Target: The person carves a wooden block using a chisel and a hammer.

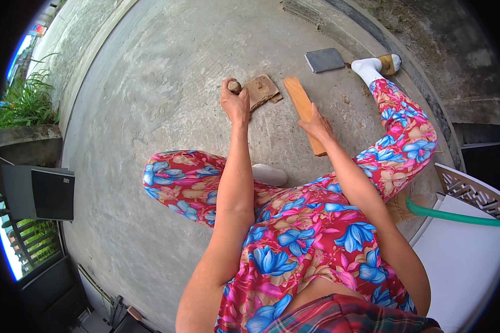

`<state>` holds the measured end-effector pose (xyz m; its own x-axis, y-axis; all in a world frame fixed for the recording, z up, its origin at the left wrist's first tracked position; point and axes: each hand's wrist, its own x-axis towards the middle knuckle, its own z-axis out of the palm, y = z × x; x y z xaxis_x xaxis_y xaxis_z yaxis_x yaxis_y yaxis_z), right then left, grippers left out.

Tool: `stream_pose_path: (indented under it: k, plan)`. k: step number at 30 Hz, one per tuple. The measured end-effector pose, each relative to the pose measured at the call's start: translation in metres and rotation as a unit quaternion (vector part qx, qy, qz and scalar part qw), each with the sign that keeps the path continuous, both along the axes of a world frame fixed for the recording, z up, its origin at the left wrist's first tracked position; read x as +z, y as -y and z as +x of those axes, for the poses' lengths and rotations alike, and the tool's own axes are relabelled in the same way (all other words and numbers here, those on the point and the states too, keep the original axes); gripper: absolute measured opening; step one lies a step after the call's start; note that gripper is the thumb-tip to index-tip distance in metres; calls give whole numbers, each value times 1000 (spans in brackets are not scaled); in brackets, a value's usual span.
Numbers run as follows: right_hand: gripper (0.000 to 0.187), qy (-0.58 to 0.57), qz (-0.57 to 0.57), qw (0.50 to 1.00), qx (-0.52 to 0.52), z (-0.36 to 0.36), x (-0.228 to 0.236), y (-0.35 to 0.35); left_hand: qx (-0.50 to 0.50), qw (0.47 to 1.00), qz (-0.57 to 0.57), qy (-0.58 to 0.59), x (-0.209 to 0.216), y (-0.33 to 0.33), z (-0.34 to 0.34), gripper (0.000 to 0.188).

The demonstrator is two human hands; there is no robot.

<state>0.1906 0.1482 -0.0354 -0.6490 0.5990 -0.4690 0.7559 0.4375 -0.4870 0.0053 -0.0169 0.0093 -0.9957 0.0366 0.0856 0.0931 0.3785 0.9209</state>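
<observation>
My left hand (236, 105) is closed around a round brownish-grey lump (234, 86), which shows between thumb and fingers. Whether the lump is the end of something longer cannot be seen. Just right of that hand, a flat brown slab (263, 90) with ragged, crumbly edges lies on the concrete floor. My right hand (318, 126) grips the edge of an orange-brown wooden plank (299, 99) near its middle. The plank slants from its far left end toward my lap, and my hand covers part of it.
A dark grey flat rectangular object (324, 60) lies on the floor near my right foot (369, 69). Dark panels (53, 193) stand at the left. Toward the lower right are a white panel (461, 258), a patterned cut-out board (472, 191) and a green curved strip (455, 217).
</observation>
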Motion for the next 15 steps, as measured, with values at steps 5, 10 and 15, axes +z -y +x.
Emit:
stream_pose_path:
  k: [5, 10, 15]
  plan:
    - [89, 54, -13, 998, 21, -1, 2, -2, -20, 999, -27, 12, 4, -10, 10, 26]
    - [79, 38, -20, 998, 54, 3, 12, -2, -32, 999, -14, 34, -12, -4, 8, 25]
    - [74, 50, -37, 997, 52, 11, 18, 6, -47, 998, -25, 27, -17, -4, 13, 25]
